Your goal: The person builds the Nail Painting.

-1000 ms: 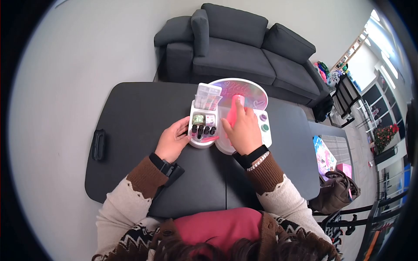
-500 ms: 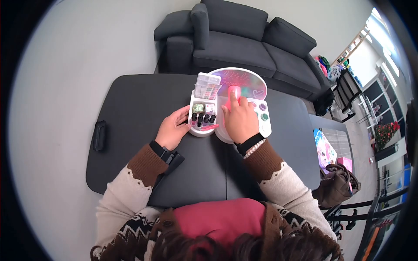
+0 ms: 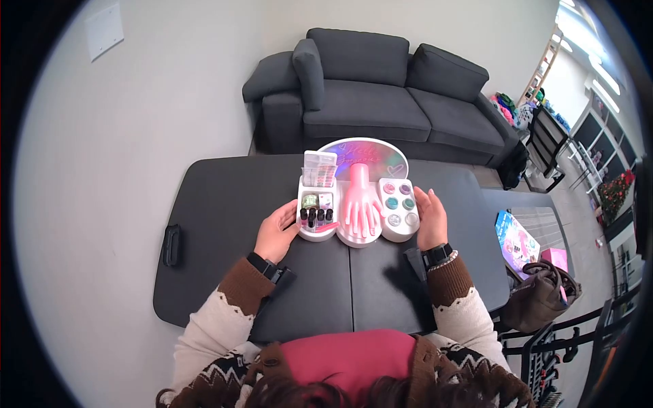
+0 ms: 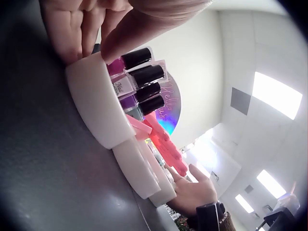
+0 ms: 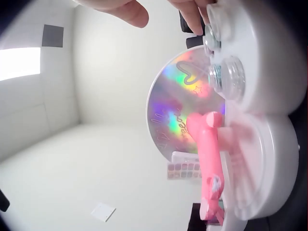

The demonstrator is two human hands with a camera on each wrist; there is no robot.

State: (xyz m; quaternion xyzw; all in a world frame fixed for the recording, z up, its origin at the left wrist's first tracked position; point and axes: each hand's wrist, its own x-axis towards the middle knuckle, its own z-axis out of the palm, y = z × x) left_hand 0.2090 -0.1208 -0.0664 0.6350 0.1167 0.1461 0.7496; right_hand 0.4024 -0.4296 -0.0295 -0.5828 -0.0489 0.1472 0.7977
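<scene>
On the table stands a white nail-art set (image 3: pixel 358 241) with a shiny rounded backboard (image 3: pixel 381 153). A pink model hand (image 3: pixel 359 197) slopes down its middle, fingers forward. My left hand (image 3: pixel 273 232) touches the set's left end, thumb at the rim beside several nail polish bottles (image 4: pixel 144 74) with black caps. Along the right end lies my right hand (image 3: pixel 431 221), its fingers extended and thumb apart, close to the small glitter jars (image 3: pixel 392 203). A clear case of nail tips (image 3: pixel 320 168) leans upright at the back left. A pink tool (image 3: pixel 327 227) lies before the bottles.
A dark folding table (image 3: pixel 224 238) with a centre seam bears the set. Behind it is a grey sofa (image 3: pixel 367 105). To the right, another table holds a colourful box (image 3: pixel 517 241), with a brown bag (image 3: pixel 544 292) near it.
My right hand has let go of the pink model hand and moved right to the set's right end. The model hand now shows whole. My left hand stays at the left end.
</scene>
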